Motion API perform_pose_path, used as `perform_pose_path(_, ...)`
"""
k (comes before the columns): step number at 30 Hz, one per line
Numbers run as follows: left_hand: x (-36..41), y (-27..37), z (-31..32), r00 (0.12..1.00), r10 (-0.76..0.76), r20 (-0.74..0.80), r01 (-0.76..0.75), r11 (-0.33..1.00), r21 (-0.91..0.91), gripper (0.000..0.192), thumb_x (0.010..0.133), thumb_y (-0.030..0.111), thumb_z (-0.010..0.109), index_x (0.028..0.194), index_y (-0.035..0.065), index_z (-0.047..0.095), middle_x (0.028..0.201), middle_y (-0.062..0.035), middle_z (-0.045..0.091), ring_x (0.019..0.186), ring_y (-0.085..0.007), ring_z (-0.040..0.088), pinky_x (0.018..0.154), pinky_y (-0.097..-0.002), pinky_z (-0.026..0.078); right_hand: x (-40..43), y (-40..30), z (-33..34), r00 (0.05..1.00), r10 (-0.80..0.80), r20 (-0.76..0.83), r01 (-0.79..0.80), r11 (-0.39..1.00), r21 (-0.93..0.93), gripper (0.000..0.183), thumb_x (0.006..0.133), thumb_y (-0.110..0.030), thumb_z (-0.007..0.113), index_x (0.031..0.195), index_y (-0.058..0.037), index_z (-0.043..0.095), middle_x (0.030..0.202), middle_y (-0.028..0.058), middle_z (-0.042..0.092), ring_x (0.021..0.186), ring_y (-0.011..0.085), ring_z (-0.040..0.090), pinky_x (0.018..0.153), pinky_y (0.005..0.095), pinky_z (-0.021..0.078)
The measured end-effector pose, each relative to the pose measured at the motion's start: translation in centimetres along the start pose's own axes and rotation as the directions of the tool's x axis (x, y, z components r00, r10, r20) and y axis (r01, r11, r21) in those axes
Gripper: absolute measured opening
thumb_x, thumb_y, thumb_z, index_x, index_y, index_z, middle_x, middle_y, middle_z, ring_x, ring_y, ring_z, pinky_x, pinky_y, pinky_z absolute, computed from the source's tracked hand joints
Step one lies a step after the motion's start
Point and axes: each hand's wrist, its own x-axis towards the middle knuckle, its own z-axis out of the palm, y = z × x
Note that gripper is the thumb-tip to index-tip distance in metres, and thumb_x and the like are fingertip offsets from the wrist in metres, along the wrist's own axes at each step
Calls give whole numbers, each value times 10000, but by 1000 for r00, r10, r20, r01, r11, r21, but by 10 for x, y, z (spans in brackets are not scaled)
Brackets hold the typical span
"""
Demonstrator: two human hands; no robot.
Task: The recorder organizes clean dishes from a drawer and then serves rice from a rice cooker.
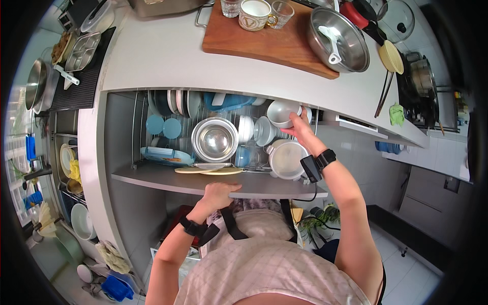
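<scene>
My right hand grips the rim of a white bowl at the back right of a pulled-out dish drawer. Below that hand stands a round lidded container with side tabs. To the bowl's left, further bowls lean in the wire rack. At the drawer's front panel my left hand rests against the edge, one finger pointing right; its other fingers are partly hidden. A stainless steel bowl sits mid-rack, with plates on edge behind it to the left.
The counter above carries a wooden cutting board with a gold-handled cup, glasses and a large steel basin. A blue-rimmed container lies in the rack's front left. A smaller drawer protrudes at right. A sink area is at left.
</scene>
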Motion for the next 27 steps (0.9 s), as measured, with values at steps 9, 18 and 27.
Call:
perform_pose_path(9,-22,-3,34,1000,0,9,0,1000,-27,554,671,83,607,1201,240,583,1254,-2,561,1112,-196,549,928,-402,427,69,19,5,942,-230,-244,111,901,-420,386,888,-227,488,1221,-32,486,1136,192,544,1006,305,582,638,354,576)
perform_pose_path(18,-20,-5,20,998,3,68,-1,1000,-22,610,675,127,594,1273,221,518,1334,-25,494,1189,-254,496,979,-445,380,118,21,20,847,-523,-89,18,196,-980,323,880,-280,445,1130,-141,595,1157,114,596,1088,302,547,890,387,452)
perform_pose_path(27,-7,-20,-6,985,55,-161,-145,771,-621,432,844,137,646,1247,41,524,1168,-110,605,1027,-196,602,871,-287,474,141,27,38,924,-197,-327,-268,272,-924,471,879,-298,515,1334,-212,431,1385,73,414,1296,269,371,1003,478,330)
